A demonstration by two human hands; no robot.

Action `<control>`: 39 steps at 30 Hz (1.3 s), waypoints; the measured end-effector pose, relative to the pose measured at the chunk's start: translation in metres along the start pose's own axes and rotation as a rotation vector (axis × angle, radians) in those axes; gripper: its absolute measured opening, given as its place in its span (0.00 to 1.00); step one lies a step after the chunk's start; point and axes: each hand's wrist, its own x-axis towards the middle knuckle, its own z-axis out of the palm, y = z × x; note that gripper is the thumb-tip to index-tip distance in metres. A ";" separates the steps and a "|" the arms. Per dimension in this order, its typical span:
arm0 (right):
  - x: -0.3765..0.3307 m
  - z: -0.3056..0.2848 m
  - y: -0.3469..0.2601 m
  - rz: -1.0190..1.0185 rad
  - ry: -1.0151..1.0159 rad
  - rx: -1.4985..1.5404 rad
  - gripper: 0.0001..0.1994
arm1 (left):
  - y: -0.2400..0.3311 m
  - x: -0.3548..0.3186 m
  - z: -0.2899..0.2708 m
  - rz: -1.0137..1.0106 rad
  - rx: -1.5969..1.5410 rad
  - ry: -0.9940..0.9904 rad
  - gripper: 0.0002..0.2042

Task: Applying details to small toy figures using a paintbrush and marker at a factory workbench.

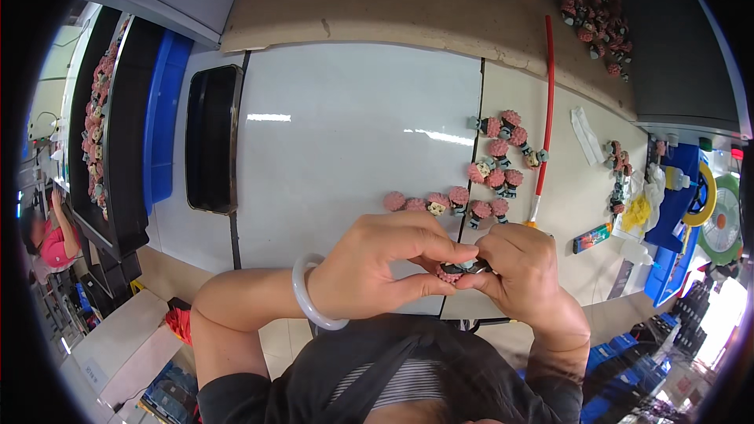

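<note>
Both my hands meet above the near edge of the table. My left hand (385,263), with a pale bangle (300,290) at its wrist, pinches a small figurine (449,275) with pink curly hair and a dark body. My right hand (520,268) is closed on a small dark, shiny tool (482,266) whose tip touches the figurine; the fingers hide most of it, so its kind does not show. Just beyond the hands lies a row of similar pink-haired figurines (415,204). More figurines (499,177) form a loose group farther right.
A dark phone (213,140) lies at the left of the white table (345,141). On the right are a red-handled brush (546,102), a small colourful box (592,239) and a blue bin (677,212). Many figurines (589,12) are heaped on the brown shelf behind.
</note>
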 end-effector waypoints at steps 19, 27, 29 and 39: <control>0.001 -0.003 -0.001 -0.007 -0.015 -0.003 0.18 | 0.004 0.004 -0.001 -0.037 0.002 -0.037 0.17; 0.002 -0.005 0.002 -0.027 0.003 -0.004 0.20 | -0.002 -0.003 0.000 -0.246 -0.378 -0.090 0.17; 0.000 -0.005 0.001 -0.001 0.036 -0.019 0.21 | 0.000 -0.002 -0.001 -0.264 -0.399 -0.112 0.17; -0.001 0.000 0.001 0.022 0.024 -0.029 0.20 | 0.000 -0.001 -0.001 -0.227 -0.313 -0.079 0.17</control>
